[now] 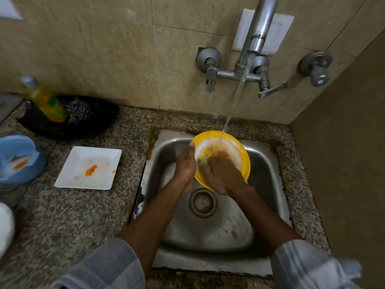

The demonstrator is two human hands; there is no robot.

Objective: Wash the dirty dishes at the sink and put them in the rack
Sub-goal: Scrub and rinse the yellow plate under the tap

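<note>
Yellow plate [244, 155] tilted over the sink [268, 170], under the tap stream. Left hand [185, 163] grips its left rim; right hand [220, 174] flat, scrubbing its face. Probably light, stiff plastic, slick when wet: hold the rim.

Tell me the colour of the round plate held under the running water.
The round plate has a yellow rim and white centre, seen in the head view.

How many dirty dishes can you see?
3: a yellow plate held under the water in the sink, a white square plate on the counter, a blue bowl at left. More may be hidden.
</note>
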